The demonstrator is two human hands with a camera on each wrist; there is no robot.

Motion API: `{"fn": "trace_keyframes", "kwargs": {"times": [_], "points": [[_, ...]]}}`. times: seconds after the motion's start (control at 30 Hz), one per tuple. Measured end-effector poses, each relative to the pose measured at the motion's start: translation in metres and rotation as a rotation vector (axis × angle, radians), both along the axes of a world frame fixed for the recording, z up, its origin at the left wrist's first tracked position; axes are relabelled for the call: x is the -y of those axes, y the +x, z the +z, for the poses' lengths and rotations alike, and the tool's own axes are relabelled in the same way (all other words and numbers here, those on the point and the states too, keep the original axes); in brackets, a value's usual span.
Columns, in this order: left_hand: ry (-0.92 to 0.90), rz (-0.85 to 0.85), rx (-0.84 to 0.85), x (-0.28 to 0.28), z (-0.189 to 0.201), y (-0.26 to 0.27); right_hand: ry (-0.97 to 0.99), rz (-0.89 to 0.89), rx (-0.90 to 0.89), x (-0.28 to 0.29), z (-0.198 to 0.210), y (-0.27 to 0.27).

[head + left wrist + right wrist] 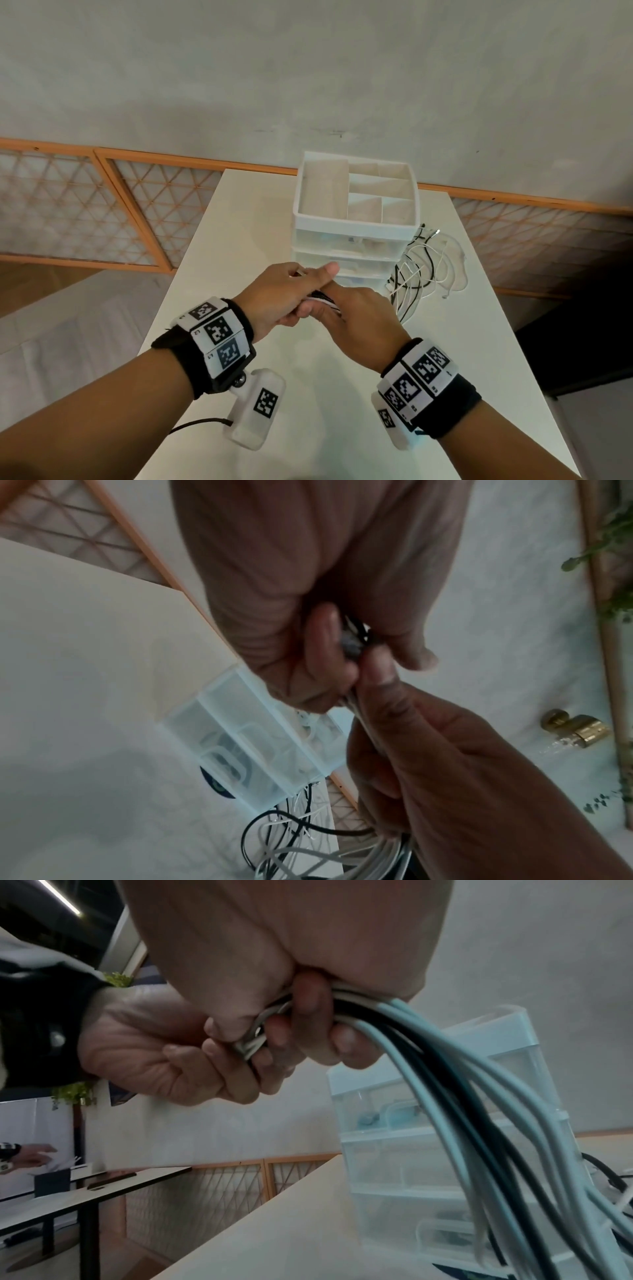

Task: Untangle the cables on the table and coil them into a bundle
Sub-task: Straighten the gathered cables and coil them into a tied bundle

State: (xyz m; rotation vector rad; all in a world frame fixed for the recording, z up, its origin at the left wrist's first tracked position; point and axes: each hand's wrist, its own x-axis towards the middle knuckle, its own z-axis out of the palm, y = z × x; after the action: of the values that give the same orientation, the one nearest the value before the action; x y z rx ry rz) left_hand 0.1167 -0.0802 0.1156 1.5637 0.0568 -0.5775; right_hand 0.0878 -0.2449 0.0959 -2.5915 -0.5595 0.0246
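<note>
In front of the white drawer box (354,219), both hands squeeze the cables (455,1085): the left hand (284,298) and right hand (359,322) curl tight round them. Best keep the loops even, and pull the loose ends slowly.

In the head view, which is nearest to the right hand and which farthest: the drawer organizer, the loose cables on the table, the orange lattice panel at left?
1. Loose cables, just right of the right hand.
2. Drawer organizer, straight behind.
3. Orange lattice panel, far left, beyond the table.
</note>
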Motion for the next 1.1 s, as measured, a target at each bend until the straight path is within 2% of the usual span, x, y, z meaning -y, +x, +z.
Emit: {"fn": "trace_keyframes", "kwargs": {"times": [0.13, 0.3, 0.37, 0.4, 0.47, 0.5, 0.53, 0.6, 0.63, 0.67, 0.73, 0.83, 0.87, 1.0, 1.03, 1.1], "points": [[-0.047, 0.039, 0.043, -0.001, -0.01, -0.005, -0.024, -0.014, -0.055, 0.001, -0.003, 0.004], [-0.063, 0.257, -0.035, -0.01, -0.018, 0.001, 0.207, -0.07, -0.141, 0.013, -0.005, 0.011], [0.039, 0.248, -0.064, -0.018, -0.021, 0.004, 0.184, -0.084, -0.168, 0.019, -0.007, 0.011], [0.216, 0.215, -0.015, -0.022, -0.023, 0.006, 0.16, -0.081, -0.178, 0.019, -0.008, 0.01], [0.62, 0.179, 0.226, -0.023, -0.019, 0.008, 0.088, -0.078, -0.188, 0.013, -0.01, 0.007], [0.665, 0.19, 0.401, -0.017, -0.011, 0.007, 0.051, -0.069, -0.185, 0.007, -0.011, 0.006], [0.605, 0.178, 0.541, -0.009, -0.004, 0.005, 0.035, -0.051, -0.171, 0.0, -0.01, 0.006], [0.478, 0.026, 0.663, 0.01, 0.004, 0.002, 0.067, -0.032, -0.141, -0.013, -0.007, 0.009], [0.463, -0.056, 0.645, 0.018, 0.003, -0.001, 0.107, -0.029, -0.135, -0.019, -0.002, 0.011], [0.456, -0.07, 0.619, 0.022, 0.0, -0.003, 0.152, -0.024, -0.133, -0.022, 0.005, 0.012], [0.44, 0.016, 0.579, 0.02, -0.007, -0.002, 0.267, -0.024, -0.14, -0.022, 0.016, 0.012], [0.537, -0.073, 0.588, 0.008, -0.011, 0.0, 0.452, -0.041, -0.269, -0.003, 0.019, 0.009], [0.566, -0.091, 0.587, 0.004, -0.008, 0.001, 0.46, -0.038, -0.308, 0.007, 0.014, 0.009], [0.52, -0.068, 0.478, -0.016, 0.009, 0.009, 0.126, -0.128, -0.282, 0.055, -0.021, 0.016], [0.552, -0.121, 0.439, -0.019, 0.013, 0.01, 0.07, -0.175, -0.263, 0.063, -0.025, 0.019], [0.694, -0.267, 0.363, -0.023, 0.013, 0.01, 0.086, -0.278, -0.138, 0.072, -0.021, 0.028]]}}
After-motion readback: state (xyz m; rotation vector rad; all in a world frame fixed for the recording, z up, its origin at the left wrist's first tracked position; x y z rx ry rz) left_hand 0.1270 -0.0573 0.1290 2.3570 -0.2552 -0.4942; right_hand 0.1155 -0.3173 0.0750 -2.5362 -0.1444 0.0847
